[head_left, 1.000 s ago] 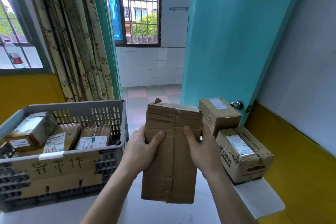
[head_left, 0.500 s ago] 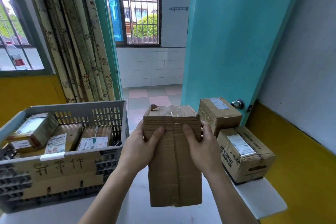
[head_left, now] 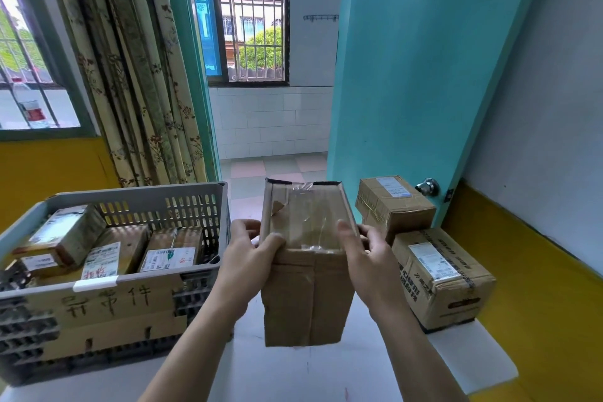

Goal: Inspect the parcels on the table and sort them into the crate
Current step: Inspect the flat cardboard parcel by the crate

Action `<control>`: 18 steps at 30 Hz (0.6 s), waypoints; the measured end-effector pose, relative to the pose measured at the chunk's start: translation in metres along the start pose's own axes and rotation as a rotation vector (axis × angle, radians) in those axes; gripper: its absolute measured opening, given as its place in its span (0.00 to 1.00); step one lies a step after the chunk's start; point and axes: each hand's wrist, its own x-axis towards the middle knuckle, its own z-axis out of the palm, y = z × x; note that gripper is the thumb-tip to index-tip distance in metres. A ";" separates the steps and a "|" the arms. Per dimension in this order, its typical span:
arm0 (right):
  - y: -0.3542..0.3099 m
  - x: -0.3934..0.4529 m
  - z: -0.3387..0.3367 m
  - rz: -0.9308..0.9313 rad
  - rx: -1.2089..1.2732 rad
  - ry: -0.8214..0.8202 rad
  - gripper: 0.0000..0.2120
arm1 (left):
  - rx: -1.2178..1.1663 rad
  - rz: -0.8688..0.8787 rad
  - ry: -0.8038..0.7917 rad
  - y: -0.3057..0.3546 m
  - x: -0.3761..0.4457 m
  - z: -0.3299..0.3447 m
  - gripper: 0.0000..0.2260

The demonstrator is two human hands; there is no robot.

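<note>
A worn cardboard parcel (head_left: 308,274) is held up in front of me above the white table (head_left: 470,365), its taped top face turned toward me. My left hand (head_left: 249,258) grips its left side with the thumb on the upper edge. My right hand (head_left: 368,258) grips its right side the same way. To the left stands a grey plastic crate (head_left: 137,199) holding several labelled parcels (head_left: 169,253). Two more cardboard parcels are stacked at the right, a small one (head_left: 394,206) on top of a larger one (head_left: 440,274).
An open teal door (head_left: 408,75) with a metal knob (head_left: 427,187) stands just behind the stacked parcels. A floral curtain (head_left: 137,75) hangs behind the crate. A cardboard sign with handwriting (head_left: 107,303) covers the crate's front. The table's right edge lies close to the yellow wall.
Both hands have tipped the parcel toward me, so its taped top face has come into view and its front face looks shorter. The crate and stacked parcels have not moved.
</note>
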 end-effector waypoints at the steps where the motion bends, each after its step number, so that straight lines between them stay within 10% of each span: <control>1: 0.001 0.001 0.000 0.007 -0.005 -0.002 0.20 | -0.008 0.014 -0.016 -0.001 0.000 -0.001 0.18; 4: 0.006 0.000 0.001 0.003 0.016 -0.018 0.10 | -0.011 0.045 -0.044 0.002 0.002 -0.001 0.26; 18: 0.006 0.003 0.003 -0.003 0.107 -0.071 0.11 | -0.219 -0.065 -0.032 -0.006 0.009 -0.009 0.10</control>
